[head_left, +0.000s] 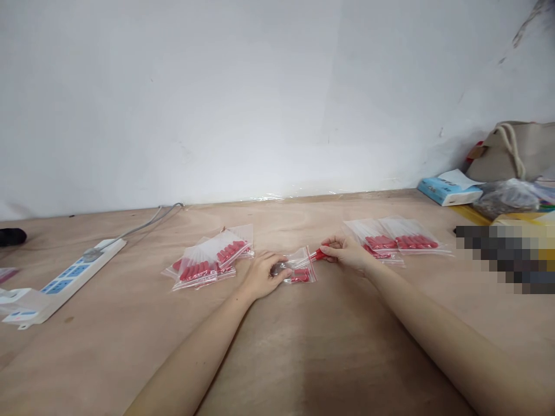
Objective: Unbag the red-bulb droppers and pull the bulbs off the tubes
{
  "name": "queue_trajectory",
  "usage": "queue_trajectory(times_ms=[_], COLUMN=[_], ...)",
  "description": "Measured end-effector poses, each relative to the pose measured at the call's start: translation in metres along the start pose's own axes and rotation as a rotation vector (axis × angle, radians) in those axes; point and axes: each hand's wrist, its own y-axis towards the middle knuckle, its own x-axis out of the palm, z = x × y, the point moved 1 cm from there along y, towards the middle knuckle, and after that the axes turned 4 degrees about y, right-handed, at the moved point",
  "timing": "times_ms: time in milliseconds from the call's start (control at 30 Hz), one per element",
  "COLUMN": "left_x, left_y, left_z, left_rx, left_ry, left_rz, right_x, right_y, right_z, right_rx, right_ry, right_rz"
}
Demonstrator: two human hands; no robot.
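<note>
A small clear zip bag (307,273) with red-handled pieces inside lies on the wooden table. My left hand (262,274) is closed on the bag's left end, fingers and thumb around the plastic. At the bag's right end, my right hand (344,254) pinches a few thin red-handled pieces (319,253); their slim shafts point left into or over the bag, I cannot tell which. Filled bags of the same pieces (199,269) overlap in a pile left of my left hand. More filled bags (407,238) lie just beyond my right hand.
A white power strip (71,283) with a plugged-in grey cable lies at the left. A blue tissue pack (448,189), a crumpled plastic bag (505,196) and a beige handbag (515,153) stand at the right. The white wall (260,104) borders the table's back edge.
</note>
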Motion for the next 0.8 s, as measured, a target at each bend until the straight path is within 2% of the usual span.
queue_trajectory(times_ms=[133, 267, 367, 433, 533, 567, 633, 733, 800], left_x=[-0.001, -0.001, -0.001, -0.001, -0.001, -0.001, -0.001, -0.002, -0.002], left_y=[0.0, 0.0, 0.0, 0.0, 0.0, 0.0, 0.0, 0.001, 0.001], left_z=[0.001, 0.002, 0.001, -0.001, -0.004, -0.004, -0.004, -0.003, -0.002], left_rx=[-0.023, -0.034, -0.034, -0.042, -0.058, -0.06, -0.065, -0.071, -0.075], left_ry=[-0.003, -0.008, -0.019, -0.027, -0.038, -0.04, -0.038, -0.027, -0.028], left_rz=[-0.003, 0.003, 0.004, 0.007, 0.013, 0.015, 0.019, 0.027, 0.029], right_x=[-0.013, -0.033, -0.045, -0.047, -0.04, -0.036, -0.029, -0.024, -0.023], right_y=[-0.003, -0.005, -0.004, -0.004, -0.005, -0.006, -0.007, -0.006, -0.006], right_z=[-0.013, -0.032, -0.042, -0.044, -0.037, -0.033, -0.022, -0.009, -0.003], right_rx=[0.047, -0.026, -0.165, -0.323, -0.603, -0.682, -0.787, -0.851, -0.864], right_ry=[0.014, -0.058, -0.096, -0.154, -0.426, -0.559, -0.819, -1.064, -1.159], right_rz=[0.107, 0.171, 0.252, 0.347, 0.467, 0.457, 0.32, 0.031, -0.068])
